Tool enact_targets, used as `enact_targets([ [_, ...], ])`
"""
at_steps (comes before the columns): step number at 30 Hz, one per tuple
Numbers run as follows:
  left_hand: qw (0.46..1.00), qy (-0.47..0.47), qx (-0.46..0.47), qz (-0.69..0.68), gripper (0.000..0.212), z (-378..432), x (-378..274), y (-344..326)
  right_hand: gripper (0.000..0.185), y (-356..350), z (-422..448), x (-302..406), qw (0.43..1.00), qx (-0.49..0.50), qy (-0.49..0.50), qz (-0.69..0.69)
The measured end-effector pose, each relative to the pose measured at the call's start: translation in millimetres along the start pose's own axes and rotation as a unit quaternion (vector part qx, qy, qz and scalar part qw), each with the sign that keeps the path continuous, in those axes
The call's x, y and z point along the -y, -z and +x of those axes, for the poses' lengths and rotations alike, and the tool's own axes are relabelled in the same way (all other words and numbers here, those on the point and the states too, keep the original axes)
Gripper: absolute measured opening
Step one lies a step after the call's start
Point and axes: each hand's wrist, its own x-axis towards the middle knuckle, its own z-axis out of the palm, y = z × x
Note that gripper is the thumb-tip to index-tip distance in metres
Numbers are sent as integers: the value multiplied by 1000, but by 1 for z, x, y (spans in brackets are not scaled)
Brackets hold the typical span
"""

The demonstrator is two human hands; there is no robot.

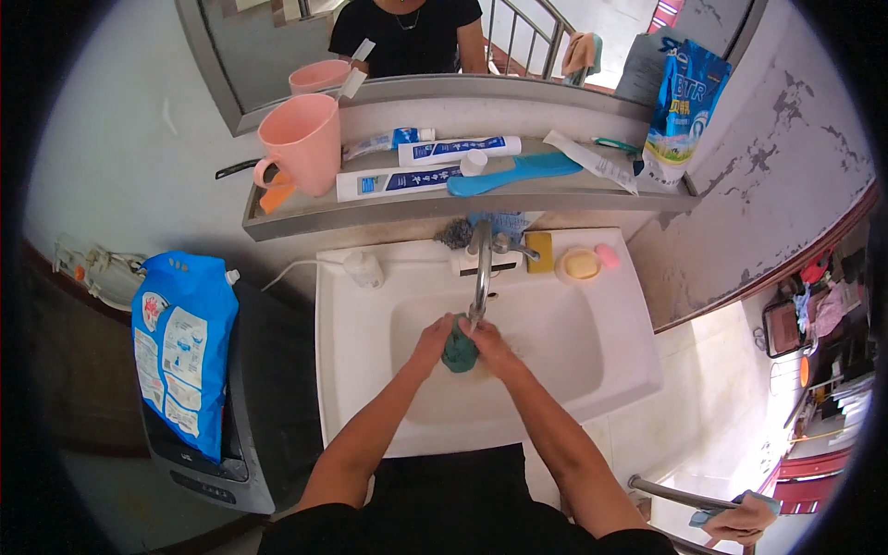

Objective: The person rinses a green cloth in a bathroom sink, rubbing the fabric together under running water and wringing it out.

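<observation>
Over the basin of a white washbasin (555, 347), both hands hold a wet-looking green cloth (459, 350) directly under the spout of a chrome faucet (482, 270). My left hand (433, 338) grips the cloth's left side. On its right side, my right hand (494, 344) has hold of the upper edge, close to the spout's mouth. The cloth is bunched and hangs down between the hands. Water at the spout is hard to make out. The fingertips are partly hidden by the cloth and the spout.
Behind the faucet runs a shelf (388, 218) with a pink mug (305, 146), toothpaste tubes and a blue comb (513, 175). A yellow sponge (539, 252), soap (581, 264) and a white bottle (363, 269) stand on the basin's rim. Left, a blue detergent bag (184, 347) lies on a washing machine (270, 416).
</observation>
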Motion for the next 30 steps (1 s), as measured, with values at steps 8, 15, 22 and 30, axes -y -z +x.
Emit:
enact_targets([
  [8, 914, -101, -152, 362, 31, 21, 114, 69, 36, 46, -20, 20, 961, -133, 147, -195],
  [15, 881, -290, -29, 373, 53, 5, 46, -9, 40, -6, -58, 75, 970, 1, 147, -195],
  [22, 976, 90, 12, -197, 47, 11, 22, -20, 20, 65, -60, 45, 981, -158, -7, -110],
  [30, 892, -307, 108, 313, 31, -80, -4, -89, 41, 54, -7, -69, 953, -26, -81, 289],
])
